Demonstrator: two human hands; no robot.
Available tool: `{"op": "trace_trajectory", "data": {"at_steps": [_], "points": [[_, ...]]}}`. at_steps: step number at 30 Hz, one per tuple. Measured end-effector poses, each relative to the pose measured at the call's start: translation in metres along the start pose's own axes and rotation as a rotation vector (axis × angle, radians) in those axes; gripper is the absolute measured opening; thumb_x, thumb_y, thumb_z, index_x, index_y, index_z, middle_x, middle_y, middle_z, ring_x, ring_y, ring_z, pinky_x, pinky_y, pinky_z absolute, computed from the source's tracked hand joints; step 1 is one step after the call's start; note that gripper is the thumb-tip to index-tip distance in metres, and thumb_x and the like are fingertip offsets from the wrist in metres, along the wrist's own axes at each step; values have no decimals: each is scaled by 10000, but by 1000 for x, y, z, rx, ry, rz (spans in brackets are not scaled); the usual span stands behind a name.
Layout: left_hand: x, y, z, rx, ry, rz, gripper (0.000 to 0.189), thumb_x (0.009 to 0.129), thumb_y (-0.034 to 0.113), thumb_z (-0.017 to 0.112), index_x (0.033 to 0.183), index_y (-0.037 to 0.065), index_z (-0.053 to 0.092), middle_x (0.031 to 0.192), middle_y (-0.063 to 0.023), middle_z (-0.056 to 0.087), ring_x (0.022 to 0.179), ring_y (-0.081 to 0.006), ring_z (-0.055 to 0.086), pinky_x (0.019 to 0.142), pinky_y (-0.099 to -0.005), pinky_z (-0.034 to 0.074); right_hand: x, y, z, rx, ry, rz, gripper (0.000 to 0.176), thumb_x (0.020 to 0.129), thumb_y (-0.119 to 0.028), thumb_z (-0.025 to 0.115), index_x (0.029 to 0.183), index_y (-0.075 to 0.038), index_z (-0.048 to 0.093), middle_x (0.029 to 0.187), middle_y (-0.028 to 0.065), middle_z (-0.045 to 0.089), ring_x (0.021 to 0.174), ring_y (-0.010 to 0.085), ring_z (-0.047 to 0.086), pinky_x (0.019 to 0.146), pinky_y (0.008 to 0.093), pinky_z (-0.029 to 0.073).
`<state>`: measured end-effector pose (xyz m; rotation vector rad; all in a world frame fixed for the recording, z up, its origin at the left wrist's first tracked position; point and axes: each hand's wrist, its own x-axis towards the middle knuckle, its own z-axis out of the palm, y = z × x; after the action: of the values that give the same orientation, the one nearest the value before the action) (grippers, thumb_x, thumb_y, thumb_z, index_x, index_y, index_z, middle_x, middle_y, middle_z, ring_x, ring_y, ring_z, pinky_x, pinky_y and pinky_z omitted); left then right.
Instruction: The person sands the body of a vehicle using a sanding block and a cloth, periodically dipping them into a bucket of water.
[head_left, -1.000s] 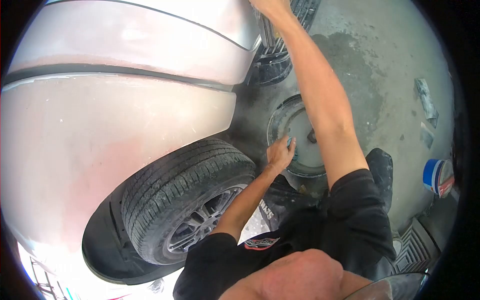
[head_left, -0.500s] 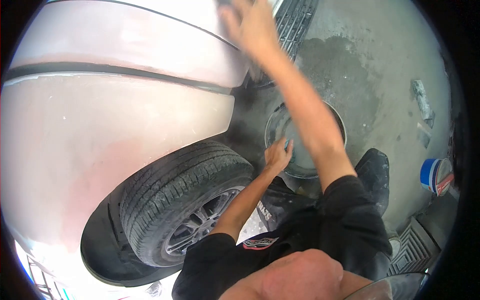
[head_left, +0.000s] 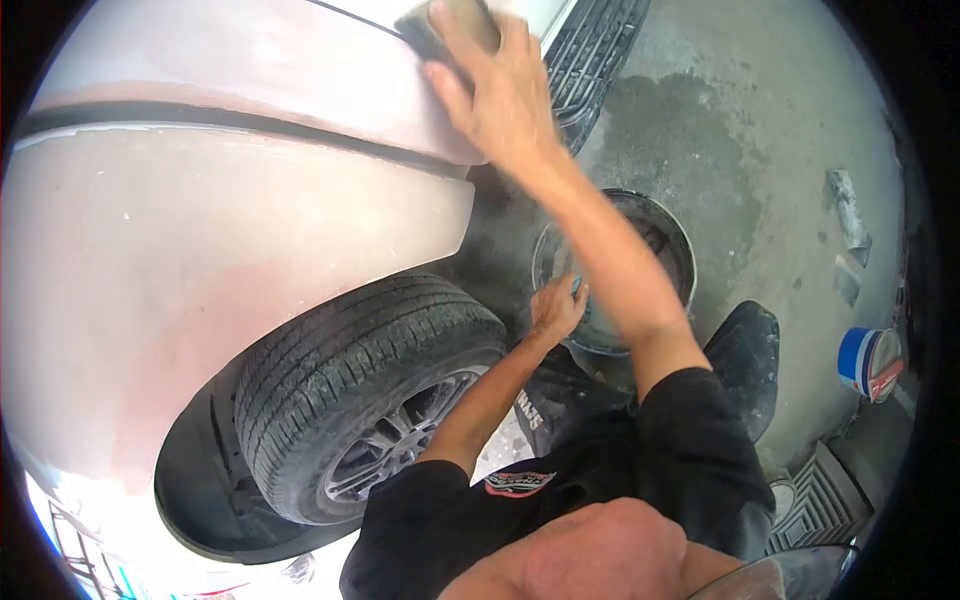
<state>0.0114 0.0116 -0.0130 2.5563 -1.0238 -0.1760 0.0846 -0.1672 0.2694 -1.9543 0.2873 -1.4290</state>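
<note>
My right hand [head_left: 510, 105] is wrapped around a dark, greyish sanding block [head_left: 465, 30], held against the upper edge of the pale car panel [head_left: 300, 80]. Over the rim of a round bucket [head_left: 690, 250] on the floor, my left hand [head_left: 558, 307] is closed. A small bluish thing [head_left: 577, 284] shows at its fingertips, too little of it to name. Below the hands, the fender [head_left: 220, 230] has sanded-looking pinkish and whitish patches. My right forearm hides part of the bucket.
A tyre [head_left: 370, 370] with an alloy wheel stands beside my left forearm. The black grille [head_left: 600, 60] lies beyond the panel. On the right are a blue-and-white tub [head_left: 868, 362], a whitish strip [head_left: 847, 212] and a ridged grey object [head_left: 822, 505]. Wet floor [head_left: 680, 140] spreads past the bucket.
My right hand has moved slightly down and toward me with the sanding block, which now shows more fully. My left hand stays at the bucket. The view has shifted a little.
</note>
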Motion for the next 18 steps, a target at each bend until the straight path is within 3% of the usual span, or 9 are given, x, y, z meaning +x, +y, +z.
{"op": "trace_trajectory", "data": {"at_steps": [3, 4, 7, 12, 16, 18], "points": [[2, 5, -7, 12, -48, -54, 329, 995, 367, 579, 995, 44, 642, 891, -196, 704, 853, -415, 674, 758, -539, 512, 55, 6, -31, 166, -137, 310, 514, 1008, -252, 550, 1499, -105, 509, 1362, 317, 453, 1157, 363, 510, 1007, 543, 475], [4, 7, -9, 12, -62, -71, 329, 994, 367, 579, 999, 45, 644, 892, -197, 704, 853, -416, 674, 758, -540, 512, 51, 5, -24, 151, -78, 319, 521, 1007, -260, 552, 1498, -93, 500, 1307, 291, 485, 1113, 348, 519, 961, 504, 497], [3, -1, -4, 18, -42, -15, 328, 998, 365, 573, 996, 45, 645, 890, -199, 703, 854, -419, 674, 757, -541, 512, -3, -3, 5, 20, 160, -40, 544, 892, -337, 721, 1408, -216, 599, 1278, 330, 490, 1014, 469, 556, 816, 568, 516], [0, 1, -5, 21, -37, -42, 330, 1001, 361, 568, 986, 41, 647, 894, -202, 702, 856, -424, 672, 756, -543, 510, 30, 31, 17, 36, 209, -36, 551, 902, -317, 700, 1432, -235, 578, 1273, 312, 489, 1020, 451, 548, 808, 548, 516], [3, 2, -6, -7, -25, -18, 336, 1002, 368, 566, 962, 43, 642, 895, -205, 700, 854, -422, 672, 754, -545, 508, -12, 0, 12, 61, 160, -83, 514, 911, -332, 684, 1407, -237, 592, 1330, 284, 478, 1066, 460, 551, 822, 573, 515], [2, 2, -2, 6, -34, -30, 332, 1004, 369, 564, 970, 47, 637, 891, -202, 700, 854, -419, 673, 756, -542, 509, 1, 15, 10, 25, 123, -84, 532, 912, -335, 687, 1423, -236, 581, 1317, 316, 474, 1060, 465, 552, 834, 574, 516]]}}
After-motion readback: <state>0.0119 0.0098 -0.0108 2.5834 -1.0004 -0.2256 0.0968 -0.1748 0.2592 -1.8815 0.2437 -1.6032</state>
